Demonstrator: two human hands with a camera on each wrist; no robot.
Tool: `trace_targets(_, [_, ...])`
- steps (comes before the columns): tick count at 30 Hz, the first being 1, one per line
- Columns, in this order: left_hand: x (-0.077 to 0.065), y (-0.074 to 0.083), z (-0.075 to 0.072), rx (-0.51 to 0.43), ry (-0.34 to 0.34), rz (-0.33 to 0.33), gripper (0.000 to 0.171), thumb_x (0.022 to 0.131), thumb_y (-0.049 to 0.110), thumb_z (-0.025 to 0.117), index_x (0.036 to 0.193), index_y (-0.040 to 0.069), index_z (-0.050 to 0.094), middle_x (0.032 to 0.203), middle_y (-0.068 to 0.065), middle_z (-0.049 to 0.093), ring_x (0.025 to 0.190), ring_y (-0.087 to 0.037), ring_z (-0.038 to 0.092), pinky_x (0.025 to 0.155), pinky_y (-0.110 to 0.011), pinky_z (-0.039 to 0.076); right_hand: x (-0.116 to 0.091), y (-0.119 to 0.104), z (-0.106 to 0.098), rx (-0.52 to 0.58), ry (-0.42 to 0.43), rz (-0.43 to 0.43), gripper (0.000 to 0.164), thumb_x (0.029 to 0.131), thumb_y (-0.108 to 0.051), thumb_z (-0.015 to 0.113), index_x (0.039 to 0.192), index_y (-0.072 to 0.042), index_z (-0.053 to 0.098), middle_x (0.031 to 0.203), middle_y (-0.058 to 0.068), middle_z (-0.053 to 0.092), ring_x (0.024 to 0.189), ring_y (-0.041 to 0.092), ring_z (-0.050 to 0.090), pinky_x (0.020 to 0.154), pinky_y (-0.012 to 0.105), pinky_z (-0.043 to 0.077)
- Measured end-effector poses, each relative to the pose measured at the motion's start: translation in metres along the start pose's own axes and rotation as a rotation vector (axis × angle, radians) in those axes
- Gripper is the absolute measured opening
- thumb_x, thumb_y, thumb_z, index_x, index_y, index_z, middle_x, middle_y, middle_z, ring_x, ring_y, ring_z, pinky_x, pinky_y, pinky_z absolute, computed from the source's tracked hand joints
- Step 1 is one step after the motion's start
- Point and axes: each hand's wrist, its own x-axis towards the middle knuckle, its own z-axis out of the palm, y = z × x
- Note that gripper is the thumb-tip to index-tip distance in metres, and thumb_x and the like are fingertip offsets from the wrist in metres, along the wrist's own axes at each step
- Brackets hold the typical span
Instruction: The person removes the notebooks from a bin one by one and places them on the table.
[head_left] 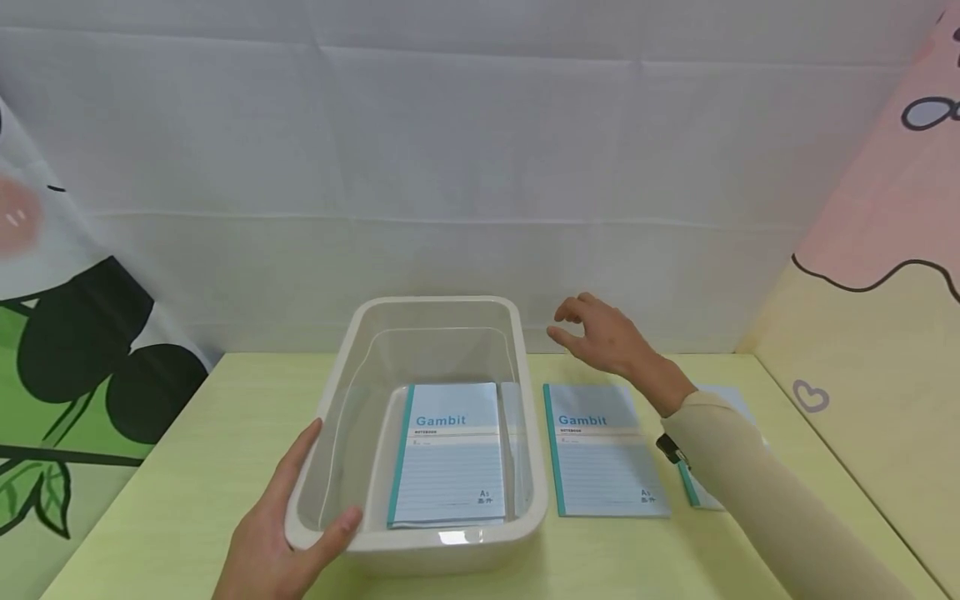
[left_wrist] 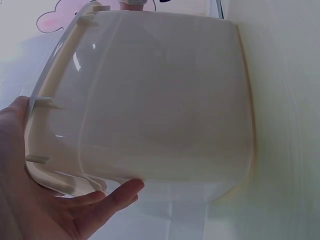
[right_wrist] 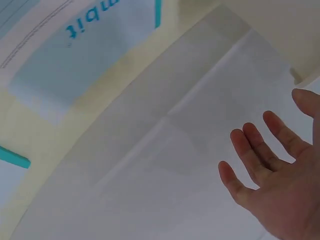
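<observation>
Two notebooks point(head_left: 603, 475) lie on the worktop point(head_left: 187, 500), right of the pale tub point(head_left: 450, 557); at least one more notebook point(head_left: 446, 467) lies flat inside.
Steadying the tub seems best done with the left grip point(head_left: 273, 533) kept firm at the near left corner, thumb and fingers spanning the rim; the right grip point(head_left: 603, 337), fingers loosely bent, thumb apart, holds nothing beside the far right side, and should probably stay clear of the rim, with the sleeve point(head_left: 765, 492) off the covers. Each notebook is light blue with a teal spine strip; "Gambit" reads on two covers, while the sleeve partly hides the rightmost.
</observation>
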Motion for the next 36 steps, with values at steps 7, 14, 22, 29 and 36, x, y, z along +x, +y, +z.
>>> trace_targets(7, [0.001, -0.001, 0.000, 0.003, 0.012, 0.029, 0.100, 0.088, 0.051, 0.079, 0.164, 0.050, 0.014, 0.144, -0.012, 0.061, 0.109, -0.024, 0.064, 0.075, -0.026, 0.055, 0.011, -0.034, -0.016, 0.036, 0.047, -0.005, 0.031, 0.104, -0.033, 0.062, 0.124, -0.009, 0.066, 0.128, 0.014, 0.062, 0.120, 0.035, 0.060, 0.101, 0.052, 0.050])
trace_targets(14, [0.003, 0.001, -0.002, -0.013, 0.001, 0.031, 0.100, 0.088, 0.051, 0.079, 0.164, 0.050, 0.013, 0.148, -0.013, 0.058, 0.112, -0.026, 0.064, 0.077, -0.026, 0.056, 0.018, -0.064, -0.022, 0.048, 0.032, -0.018, 0.030, 0.104, -0.033, 0.062, 0.123, -0.009, 0.066, 0.132, 0.014, 0.061, 0.124, 0.034, 0.059, 0.104, 0.051, 0.049])
trace_targets(22, [0.001, -0.004, 0.001, -0.003, -0.003, 0.014, 0.100, 0.088, 0.053, 0.078, 0.164, 0.049, 0.013, 0.148, -0.013, 0.058, 0.111, -0.027, 0.064, 0.079, -0.029, 0.055, 0.026, -0.107, -0.024, 0.024, 0.011, -0.072, 0.030, 0.103, -0.035, 0.063, 0.121, -0.011, 0.067, 0.132, 0.012, 0.061, 0.122, 0.029, 0.061, 0.103, 0.048, 0.051])
trace_targets(29, [0.002, -0.004, 0.003, -0.005, -0.014, -0.006, 0.102, 0.087, 0.055, 0.078, 0.165, 0.046, 0.014, 0.148, -0.015, 0.058, 0.111, -0.027, 0.065, 0.081, -0.037, 0.061, 0.034, -0.133, -0.023, -0.036, 0.001, -0.067, 0.033, 0.103, -0.036, 0.062, 0.125, -0.011, 0.067, 0.129, 0.009, 0.061, 0.115, 0.026, 0.061, 0.099, 0.046, 0.053])
trace_targets(36, [0.003, -0.004, -0.001, -0.007, -0.029, -0.030, 0.103, 0.088, 0.057, 0.077, 0.166, 0.044, 0.012, 0.150, -0.016, 0.055, 0.111, -0.029, 0.064, 0.083, -0.038, 0.060, 0.043, -0.162, -0.022, -0.085, -0.017, -0.064, 0.037, 0.104, -0.039, 0.059, 0.130, -0.012, 0.064, 0.130, 0.010, 0.060, 0.111, 0.026, 0.060, 0.101, 0.049, 0.050])
